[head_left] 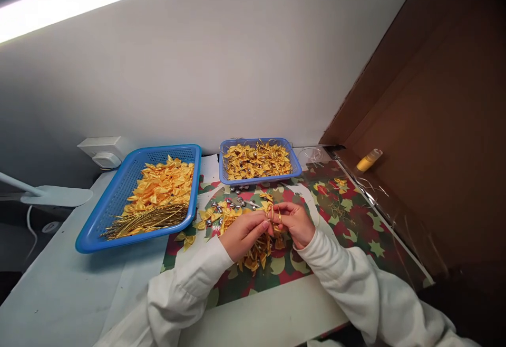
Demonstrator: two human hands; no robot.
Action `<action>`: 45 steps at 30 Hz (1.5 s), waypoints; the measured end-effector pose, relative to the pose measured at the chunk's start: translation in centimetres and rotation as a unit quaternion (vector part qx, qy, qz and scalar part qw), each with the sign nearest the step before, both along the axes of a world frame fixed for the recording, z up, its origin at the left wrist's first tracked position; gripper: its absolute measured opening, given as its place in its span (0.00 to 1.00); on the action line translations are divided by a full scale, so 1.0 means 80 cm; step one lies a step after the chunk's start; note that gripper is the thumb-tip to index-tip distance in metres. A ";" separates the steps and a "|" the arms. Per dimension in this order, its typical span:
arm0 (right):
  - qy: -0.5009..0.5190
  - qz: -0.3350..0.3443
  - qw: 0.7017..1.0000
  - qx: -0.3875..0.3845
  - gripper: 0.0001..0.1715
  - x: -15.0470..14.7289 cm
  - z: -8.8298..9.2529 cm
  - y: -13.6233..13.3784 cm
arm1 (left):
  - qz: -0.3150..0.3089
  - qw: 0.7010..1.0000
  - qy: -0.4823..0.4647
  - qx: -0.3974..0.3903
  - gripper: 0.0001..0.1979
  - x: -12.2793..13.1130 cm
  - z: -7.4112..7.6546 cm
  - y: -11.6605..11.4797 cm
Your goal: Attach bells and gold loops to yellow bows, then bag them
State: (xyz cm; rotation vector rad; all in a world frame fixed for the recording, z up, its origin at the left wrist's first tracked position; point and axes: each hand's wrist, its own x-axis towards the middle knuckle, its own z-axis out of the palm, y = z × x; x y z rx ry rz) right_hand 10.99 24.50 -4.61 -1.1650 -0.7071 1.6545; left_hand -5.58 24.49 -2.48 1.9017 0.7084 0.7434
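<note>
My left hand (245,233) and my right hand (297,224) meet over the middle of the table, fingertips pinched together. A thin gold cord (280,214) loops around the fingers of my right hand, and both hands grip it. My fingers hide most of what lies between them. Beneath and around my hands is a loose heap of gold ribbon bows (256,254). Small silver bells (239,202) are scattered just beyond my left hand, among more bows.
At left, a large blue basket (89,231) holds gold bows and a bundle of gold cords (152,221). Against the wall, a smaller blue basket (259,182) contains bows with bells. A yellow-filled tube (368,161) stands right, beside a brown panel (435,125). A patterned sheet (356,225) covers the tabletop.
</note>
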 end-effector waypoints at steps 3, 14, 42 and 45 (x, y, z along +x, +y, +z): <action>-0.012 -0.015 1.000 0.001 0.22 0.001 0.005 0.000 | 0.009 1.000 0.007 0.000 0.19 0.000 0.000 0.000; -0.087 -0.048 0.980 0.174 0.17 0.017 0.014 0.005 | 0.075 0.994 -0.067 -0.046 0.19 0.000 -0.013 0.005; -0.536 0.120 0.775 0.312 0.01 0.012 -0.009 0.088 | 0.093 0.980 -0.156 -0.078 0.18 0.000 -0.011 0.004; -0.551 0.129 0.775 0.281 0.01 -0.003 -0.009 0.083 | 0.087 0.980 -0.160 -0.078 0.18 0.001 -0.011 0.003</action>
